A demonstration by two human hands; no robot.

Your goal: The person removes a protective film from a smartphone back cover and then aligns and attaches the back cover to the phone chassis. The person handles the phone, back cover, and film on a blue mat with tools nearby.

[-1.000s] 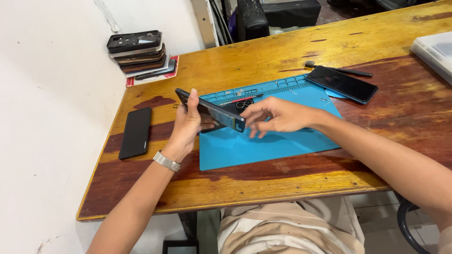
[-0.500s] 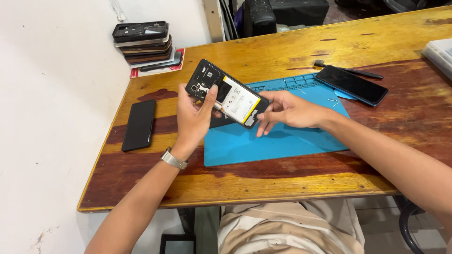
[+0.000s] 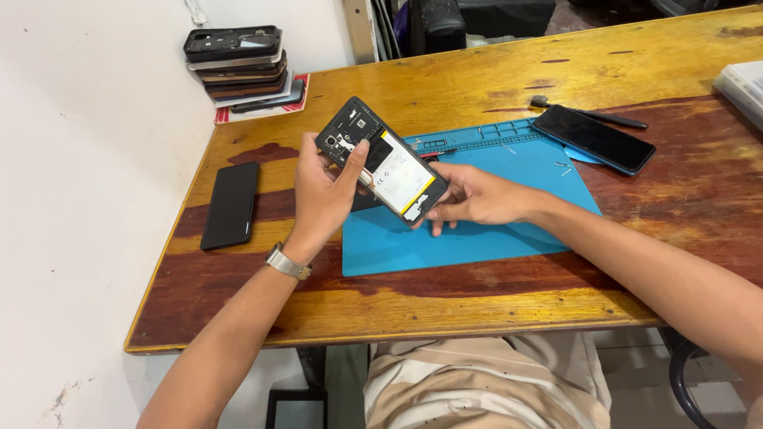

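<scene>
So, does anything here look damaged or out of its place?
The opened phone held by the left hand and right hand has no back cover, so its battery shows. Small screws lie loose on the blue mat.

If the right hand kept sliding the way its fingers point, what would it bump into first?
Probably the opened phone that the right hand already touches at its lower end; beyond it, the left hand. Depth is unclear.

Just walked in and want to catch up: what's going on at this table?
A person holds an opened phone with its back cover off, battery showing, above a blue mat. The left hand grips its upper end; the right hand supports the lower end. Another phone lies by the mat, one more phone lies left, near a stack of phones.
</scene>
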